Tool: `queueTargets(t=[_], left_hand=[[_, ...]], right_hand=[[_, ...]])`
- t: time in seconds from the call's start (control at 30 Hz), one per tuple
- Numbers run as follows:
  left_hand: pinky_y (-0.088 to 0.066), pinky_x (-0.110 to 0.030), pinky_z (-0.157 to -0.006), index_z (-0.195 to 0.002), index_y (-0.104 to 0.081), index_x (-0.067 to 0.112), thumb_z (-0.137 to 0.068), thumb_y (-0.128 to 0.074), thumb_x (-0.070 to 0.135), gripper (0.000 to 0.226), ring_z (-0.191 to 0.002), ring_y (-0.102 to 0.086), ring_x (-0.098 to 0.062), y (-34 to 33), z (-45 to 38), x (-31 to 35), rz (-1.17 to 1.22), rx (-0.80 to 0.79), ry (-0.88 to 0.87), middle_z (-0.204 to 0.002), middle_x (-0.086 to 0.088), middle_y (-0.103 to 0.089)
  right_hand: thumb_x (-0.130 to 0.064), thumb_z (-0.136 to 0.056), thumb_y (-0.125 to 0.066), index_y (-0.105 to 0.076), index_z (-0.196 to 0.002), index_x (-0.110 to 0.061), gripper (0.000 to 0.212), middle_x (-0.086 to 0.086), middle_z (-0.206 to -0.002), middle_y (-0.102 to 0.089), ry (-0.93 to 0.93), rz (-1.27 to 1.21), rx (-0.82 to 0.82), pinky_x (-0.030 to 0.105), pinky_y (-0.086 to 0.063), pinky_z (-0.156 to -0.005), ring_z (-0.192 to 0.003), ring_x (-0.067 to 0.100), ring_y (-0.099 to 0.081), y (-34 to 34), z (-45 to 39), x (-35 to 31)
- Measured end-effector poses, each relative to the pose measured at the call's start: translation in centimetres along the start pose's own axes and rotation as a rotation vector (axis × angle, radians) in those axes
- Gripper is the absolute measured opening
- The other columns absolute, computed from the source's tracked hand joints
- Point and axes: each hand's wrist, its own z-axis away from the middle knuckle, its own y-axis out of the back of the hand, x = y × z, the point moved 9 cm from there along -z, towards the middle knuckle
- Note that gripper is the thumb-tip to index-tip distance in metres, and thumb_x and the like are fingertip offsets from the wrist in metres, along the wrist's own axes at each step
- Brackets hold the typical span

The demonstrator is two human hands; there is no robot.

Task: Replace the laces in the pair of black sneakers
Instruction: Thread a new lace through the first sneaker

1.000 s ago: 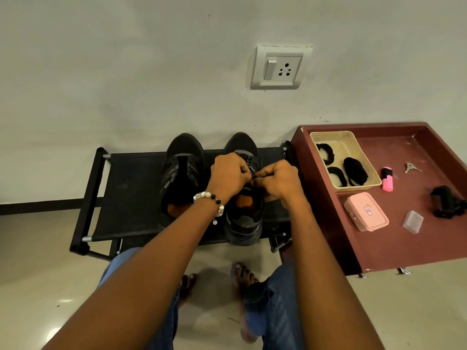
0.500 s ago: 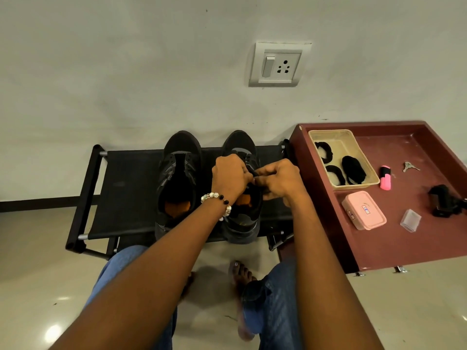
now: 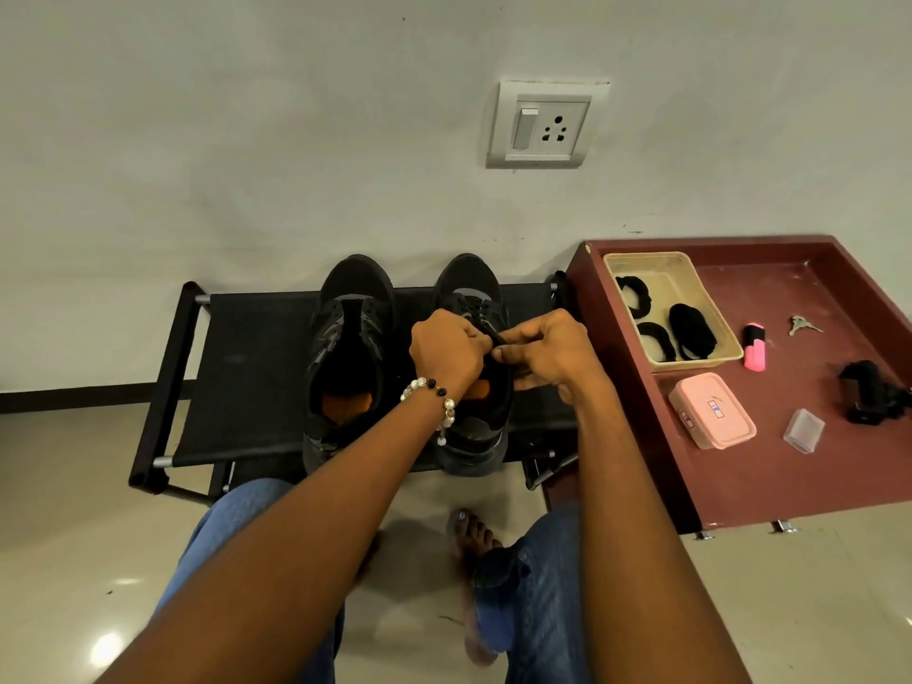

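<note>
Sneakers sit side by side on the black rack [image 3: 237, 387], heels at its near edge, toes at the far edge by the wall. My left hand [image 3: 446, 350] and right hand [image 3: 545, 350] meet over the right sneaker [image 3: 469, 436], both curled and pinching a black lace [image 3: 498, 338] between fingertips above its tongue. The shoe's long axis runs straight away from me, so I judge the lace must travel across it, hand to hand; both hands are equally near. The left sneaker [image 3: 353, 308] looks unlaced. Spare black laces lie in the tray [image 3: 710, 308] on the red table [image 3: 789, 476].
</note>
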Motion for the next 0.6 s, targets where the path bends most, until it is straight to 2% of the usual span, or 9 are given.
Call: queueTargets(t=[0.23,0.3,0.4,0.47,0.6], left_hand=[[-0.061,-0.038,-0.059,-0.062,-0.073,0.013,-0.082,-0.072,0.015,0.02,-0.058,-0.068,-0.023,-0.5,-0.1,-0.7,0.04,-0.004,0.069,-0.058,-0.008,-0.068],[-0.06,-0.034,-0.055,-0.067,-0.074,0.009,-0.082,-0.074,0.015,0.016,-0.05,-0.066,-0.018,-0.7,0.0,-1.4,0.142,-0.022,0.153,-0.06,-0.009,-0.068],[-0.05,-0.021,-0.044,-0.075,-0.075,0.007,-0.081,-0.076,0.011,0.008,-0.04,-0.056,-0.01,-0.8,0.0,-2.0,0.25,-0.1,0.237,-0.062,-0.009,-0.067],[-0.048,-0.02,-0.045,-0.074,-0.076,0.008,-0.079,-0.078,0.011,0.006,-0.038,-0.054,-0.008,-0.9,-0.3,-2.1,0.245,-0.147,0.234,-0.058,-0.007,-0.066],[-0.053,-0.023,-0.049,-0.074,-0.075,0.007,-0.078,-0.079,0.012,0.008,-0.041,-0.057,-0.009,-1.0,-0.6,-2.0,0.209,-0.153,0.192,-0.061,-0.008,-0.068]], right_hand=[[0.0,-0.077,-0.078,-0.075,-0.101,-0.005,0.024,0.01,-0.092,-0.073,0.015,0.033,-0.021,0.039,-0.062,-0.063,-0.084,0.02,-0.072,0.0,0.2,-0.4],[-0.001,-0.078,-0.078,-0.075,-0.099,-0.006,0.022,0.01,-0.091,-0.073,0.014,0.042,-0.024,0.04,-0.062,-0.065,-0.083,0.02,-0.072,0.0,0.1,-0.3],[-0.001,-0.076,-0.08,-0.075,-0.097,-0.006,0.022,0.01,-0.093,-0.073,0.007,0.049,-0.011,0.042,-0.062,-0.064,-0.084,0.022,-0.072,0.1,0.0,-0.3],[-0.001,-0.074,-0.081,-0.074,-0.095,-0.005,0.022,0.01,-0.094,-0.071,0.002,0.049,0.013,0.04,-0.062,-0.06,-0.084,0.023,-0.071,0.2,0.0,-0.4],[0.0,-0.072,-0.082,-0.072,-0.084,-0.007,0.017,0.012,-0.089,-0.07,0.007,0.046,0.045,0.039,-0.061,-0.056,-0.078,0.024,-0.072,0.4,0.2,-0.6]])
